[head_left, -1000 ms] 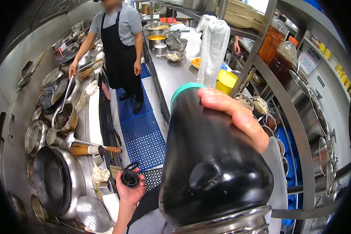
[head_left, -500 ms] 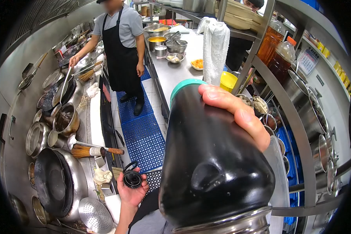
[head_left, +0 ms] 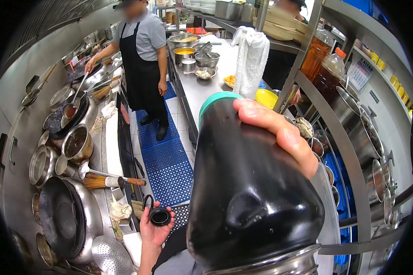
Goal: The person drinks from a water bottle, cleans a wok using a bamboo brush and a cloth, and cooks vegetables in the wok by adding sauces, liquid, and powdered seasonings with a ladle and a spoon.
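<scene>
A large black drinking bottle (head_left: 252,183) fills the right foreground, tilted with its teal base (head_left: 218,101) raised away from me. Its steel neck (head_left: 270,261) comes down close beneath the camera. My right hand (head_left: 282,133) is wrapped around the bottle's upper right side; only some fingers show, the rest being behind it. Low in the view, my left hand (head_left: 153,234) has its fingers curled around a black bottle lid (head_left: 160,216) with a loop on it.
Woks (head_left: 64,215), pots and a perforated ladle (head_left: 112,254) line the stove at left. A person in a black apron (head_left: 142,68) stirs there, standing on blue mats (head_left: 160,151). Bowls of food stand on the steel counter (head_left: 220,64). Metal shelving (head_left: 335,105) rises at right.
My left hand has turned the lid slightly. The person's ladle at the stove has moved and now holds brown liquid. Behind the shelving, another person has shifted. The bottle stays nearly still.
</scene>
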The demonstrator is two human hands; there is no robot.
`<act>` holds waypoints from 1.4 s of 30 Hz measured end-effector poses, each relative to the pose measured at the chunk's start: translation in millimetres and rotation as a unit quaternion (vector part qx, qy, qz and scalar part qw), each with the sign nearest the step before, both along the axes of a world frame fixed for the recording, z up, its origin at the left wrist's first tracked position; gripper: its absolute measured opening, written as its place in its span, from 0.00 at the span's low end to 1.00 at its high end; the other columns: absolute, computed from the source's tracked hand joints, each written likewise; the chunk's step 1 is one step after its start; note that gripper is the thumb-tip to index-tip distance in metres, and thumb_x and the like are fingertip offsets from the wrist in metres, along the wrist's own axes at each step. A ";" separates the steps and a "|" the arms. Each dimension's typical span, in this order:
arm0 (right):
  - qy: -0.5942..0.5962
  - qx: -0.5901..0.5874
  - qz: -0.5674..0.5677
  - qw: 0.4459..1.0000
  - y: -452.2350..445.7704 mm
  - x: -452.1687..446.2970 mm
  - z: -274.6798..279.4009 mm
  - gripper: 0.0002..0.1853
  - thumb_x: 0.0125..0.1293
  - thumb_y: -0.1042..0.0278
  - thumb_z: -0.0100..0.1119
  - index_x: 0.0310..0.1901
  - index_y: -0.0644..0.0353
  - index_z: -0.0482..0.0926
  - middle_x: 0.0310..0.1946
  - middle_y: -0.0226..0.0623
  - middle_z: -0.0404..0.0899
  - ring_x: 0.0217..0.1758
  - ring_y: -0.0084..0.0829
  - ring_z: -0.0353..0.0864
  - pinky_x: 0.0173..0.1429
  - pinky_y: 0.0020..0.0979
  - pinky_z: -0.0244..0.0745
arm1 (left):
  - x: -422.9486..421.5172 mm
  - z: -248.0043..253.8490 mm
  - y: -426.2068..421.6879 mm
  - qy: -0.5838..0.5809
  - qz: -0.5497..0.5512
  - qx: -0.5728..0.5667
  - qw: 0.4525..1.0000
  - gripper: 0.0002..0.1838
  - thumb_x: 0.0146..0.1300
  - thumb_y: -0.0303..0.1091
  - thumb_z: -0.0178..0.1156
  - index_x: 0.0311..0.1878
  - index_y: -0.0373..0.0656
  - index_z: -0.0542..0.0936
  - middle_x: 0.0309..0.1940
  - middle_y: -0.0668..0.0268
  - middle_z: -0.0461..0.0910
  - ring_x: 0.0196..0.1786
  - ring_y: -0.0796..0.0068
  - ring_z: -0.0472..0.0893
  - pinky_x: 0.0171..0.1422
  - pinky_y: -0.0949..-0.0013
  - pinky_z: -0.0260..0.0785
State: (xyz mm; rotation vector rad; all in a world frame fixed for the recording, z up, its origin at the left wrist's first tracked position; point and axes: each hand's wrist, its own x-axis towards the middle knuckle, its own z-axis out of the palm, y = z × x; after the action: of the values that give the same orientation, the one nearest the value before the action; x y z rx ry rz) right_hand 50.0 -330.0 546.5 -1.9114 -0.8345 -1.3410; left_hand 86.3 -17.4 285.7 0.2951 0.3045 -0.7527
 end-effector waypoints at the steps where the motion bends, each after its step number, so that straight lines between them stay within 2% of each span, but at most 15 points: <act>1: 0.002 0.000 -0.002 1.000 -0.2 0.6 0.6 0.25 0.63 0.72 0.66 0.60 0.62 0.69 0.54 0.59 0.78 0.57 0.53 0.81 0.65 0.52 0.73 | 0.4 -1.6 0.2 -0.004 -0.003 0.003 1.000 0.23 0.74 0.55 0.46 0.59 0.49 0.78 0.50 0.47 0.80 0.51 0.47 0.80 0.53 0.49 0.76; 8: -0.001 -0.005 -0.005 1.000 -0.5 1.9 3.6 0.26 0.63 0.71 0.66 0.60 0.62 0.69 0.54 0.60 0.78 0.57 0.53 0.81 0.64 0.52 0.74 | -0.5 -1.9 -0.4 -0.010 -0.004 0.019 1.000 0.25 0.73 0.56 0.47 0.61 0.49 0.76 0.51 0.48 0.80 0.52 0.49 0.79 0.55 0.50 0.75; 17: -0.006 -0.011 -0.009 1.000 -1.2 1.1 9.1 0.26 0.62 0.71 0.67 0.60 0.63 0.69 0.54 0.60 0.78 0.57 0.53 0.81 0.64 0.52 0.74 | -4.3 2.6 -1.2 -0.045 0.021 0.003 0.999 0.25 0.71 0.48 0.49 0.66 0.47 0.73 0.56 0.47 0.77 0.57 0.45 0.77 0.61 0.47 0.73; 23: -0.013 -0.012 -0.012 1.000 -2.5 -0.5 12.4 0.26 0.62 0.71 0.67 0.61 0.63 0.69 0.54 0.60 0.78 0.56 0.53 0.81 0.64 0.52 0.74 | -4.1 -6.6 0.3 -0.071 0.010 -0.006 0.997 0.25 0.72 0.49 0.51 0.67 0.47 0.72 0.57 0.47 0.76 0.61 0.44 0.76 0.65 0.46 0.71; 26: -0.016 -0.011 -0.014 1.000 -2.3 -1.6 13.1 0.27 0.62 0.71 0.67 0.61 0.63 0.69 0.54 0.60 0.78 0.56 0.53 0.81 0.64 0.52 0.74 | -6.9 -5.1 -2.2 -0.059 0.014 0.000 0.998 0.28 0.71 0.51 0.54 0.68 0.47 0.71 0.57 0.48 0.77 0.59 0.47 0.76 0.64 0.49 0.71; 32: -0.023 -0.013 -0.017 1.000 -4.3 -5.8 15.2 0.27 0.62 0.71 0.67 0.61 0.64 0.69 0.54 0.60 0.78 0.56 0.53 0.81 0.64 0.52 0.74 | -8.4 -14.5 -1.9 -0.090 -0.011 -0.044 0.995 0.34 0.67 0.59 0.57 0.67 0.44 0.70 0.52 0.51 0.78 0.50 0.55 0.78 0.55 0.57 0.71; 38: -0.030 -0.015 -0.019 0.999 -6.7 -9.5 16.8 0.27 0.61 0.71 0.68 0.61 0.64 0.69 0.54 0.60 0.78 0.56 0.53 0.81 0.63 0.52 0.74 | -9.2 -8.3 -6.3 -0.064 -0.002 -0.038 0.997 0.35 0.66 0.63 0.55 0.63 0.43 0.73 0.47 0.51 0.81 0.45 0.57 0.80 0.52 0.57 0.71; 42: -0.036 -0.017 -0.023 0.999 -8.7 -11.8 18.5 0.27 0.61 0.71 0.68 0.61 0.64 0.69 0.54 0.60 0.78 0.56 0.53 0.81 0.63 0.51 0.75 | -8.1 -16.0 -4.9 -0.048 0.002 -0.021 0.999 0.33 0.68 0.64 0.53 0.62 0.45 0.75 0.50 0.49 0.81 0.46 0.54 0.80 0.51 0.56 0.73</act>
State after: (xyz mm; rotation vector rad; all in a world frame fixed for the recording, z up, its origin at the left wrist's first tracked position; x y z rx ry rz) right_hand 38.2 -338.7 565.1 -1.9292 -0.8580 -1.4391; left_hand 78.2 -22.4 269.7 0.2900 0.1973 -0.7377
